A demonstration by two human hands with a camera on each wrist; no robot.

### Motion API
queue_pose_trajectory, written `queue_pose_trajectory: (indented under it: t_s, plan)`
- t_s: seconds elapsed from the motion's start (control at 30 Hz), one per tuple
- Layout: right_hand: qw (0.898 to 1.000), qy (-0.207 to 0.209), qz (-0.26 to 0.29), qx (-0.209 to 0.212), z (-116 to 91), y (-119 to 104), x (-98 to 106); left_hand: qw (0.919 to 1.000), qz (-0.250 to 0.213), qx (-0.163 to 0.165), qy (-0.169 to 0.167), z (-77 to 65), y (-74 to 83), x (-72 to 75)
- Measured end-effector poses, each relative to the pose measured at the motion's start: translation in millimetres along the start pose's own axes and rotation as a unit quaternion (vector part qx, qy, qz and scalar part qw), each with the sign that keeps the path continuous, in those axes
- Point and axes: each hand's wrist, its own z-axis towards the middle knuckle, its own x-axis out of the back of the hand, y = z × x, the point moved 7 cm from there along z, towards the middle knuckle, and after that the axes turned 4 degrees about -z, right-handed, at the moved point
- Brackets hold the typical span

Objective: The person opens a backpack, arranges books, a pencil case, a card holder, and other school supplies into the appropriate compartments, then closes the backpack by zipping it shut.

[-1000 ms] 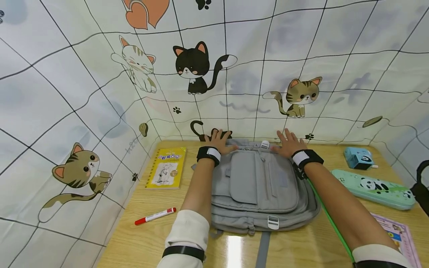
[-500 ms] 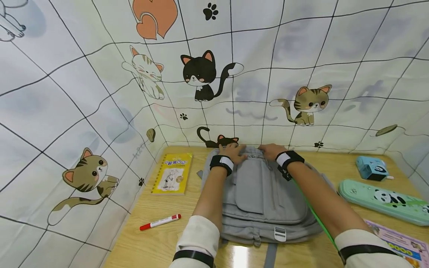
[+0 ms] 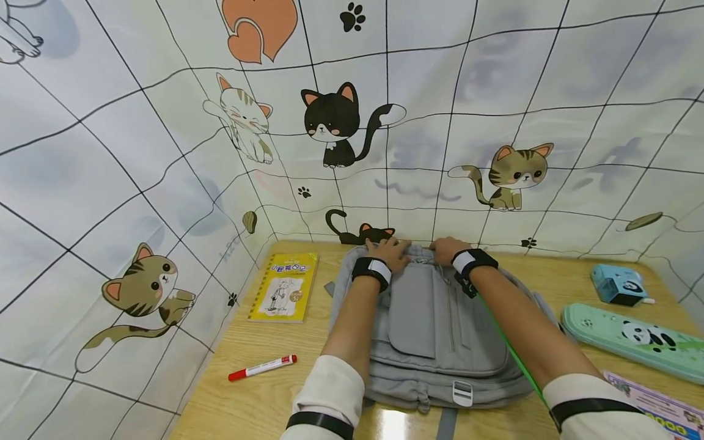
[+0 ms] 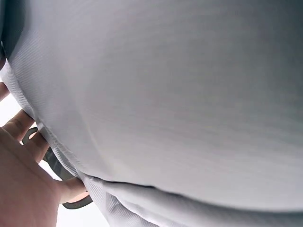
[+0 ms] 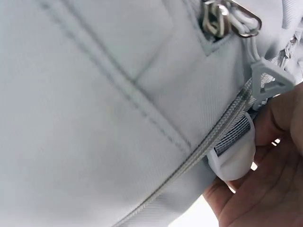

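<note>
A grey backpack (image 3: 415,315) lies on the wooden table, front pocket facing up and top toward the patterned backdrop. At its upper left edge my left hand (image 3: 389,253) rests with fingers spread; in the left wrist view those fingers (image 4: 37,144) touch the fabric's rim. Near the middle of the top, my right hand (image 3: 448,249) grips the bag with bent fingers. From the right wrist, I see that hand (image 5: 270,175) beside a pale plastic buckle (image 5: 236,158), a grey zipper pull (image 5: 257,80) and a metal zipper slider (image 5: 218,21). Some right fingertips are hidden behind the bag.
Left of the bag are a yellow spiral-bound book (image 3: 283,287) and a red-capped marker (image 3: 263,368). On the right lie a blue box-shaped item (image 3: 618,284), a green panda pencil case (image 3: 632,339) and a pink printed booklet (image 3: 654,400). Cat-print fabric (image 3: 418,146) hangs behind.
The right hand has moved left along the bag's top to its middle, and its spread fingers have bent to grip. My left hand stays at the upper left. The head view has shifted slightly.
</note>
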Motion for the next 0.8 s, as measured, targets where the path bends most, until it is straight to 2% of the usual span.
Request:
queue_pose_trajectory:
  t_s: [0.23,0.37,0.5,0.6,0.67,0.8]
  plan:
    - [0.999,-0.021,0.014,-0.042,-3,16,-4,0.9999,-0.007,-0.009,-0.002,1.3,-2.4,-6.7]
    - [0.999,-0.022,0.023,-0.038,-7,21,0,1.0,-0.004,-0.009,0.002,5.2,-5.7,-8.9]
    - [0.997,-0.027,0.06,-0.029,-8,27,0,0.9999,-0.006,-0.009,-0.001,5.9,-6.4,-9.1]
    - [0.992,-0.025,0.117,-0.029,-9,30,0,0.9998,-0.014,-0.01,-0.01,3.2,-3.9,-6.1]
    - [0.989,-0.016,0.143,-0.026,-10,32,2,0.9996,-0.018,-0.01,-0.017,1.0,-2.3,-2.2]
    - [0.985,0.03,0.168,-0.016,-12,34,10,0.9994,-0.024,-0.01,-0.023,-1.7,-0.4,6.0]
